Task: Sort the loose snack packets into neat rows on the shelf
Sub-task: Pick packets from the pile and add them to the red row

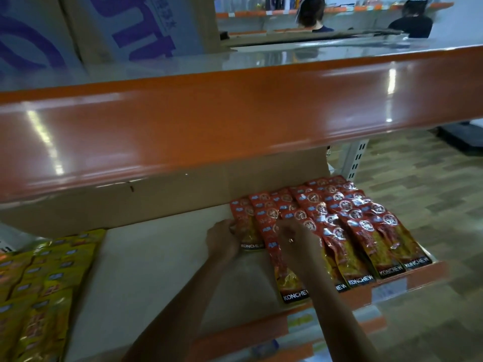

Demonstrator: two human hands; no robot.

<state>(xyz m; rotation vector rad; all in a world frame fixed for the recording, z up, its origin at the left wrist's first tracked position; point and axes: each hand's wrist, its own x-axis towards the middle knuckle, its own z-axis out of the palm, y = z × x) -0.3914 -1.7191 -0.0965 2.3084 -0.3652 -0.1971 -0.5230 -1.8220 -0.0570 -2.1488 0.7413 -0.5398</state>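
Squaring up the red packets (pixel 360 231) on the shelf (pixel 156 257): left hand (pixel 222 241) grips the end packet (pixel 247 231) at their left edge; right hand (pixel 295 241) lies curled on the next column, its hold unclear. Next move, likely: nudge it flush with its neighbours.

Middle of shelf (pixel 162 257) bare, open lane front to back. Yellow packets (pixel 39 283) block the left, red packets (pixel 366 231) fill the right up to the front lip. Upper shelf edge (pixel 235 121) overhangs low, headroom tight. Cardboard panel (pixel 183 194) closes the back. Left hand (pixel 222 241) and right hand (pixel 295 241) occupy the red rows' left edge, forearms crossing the lane.
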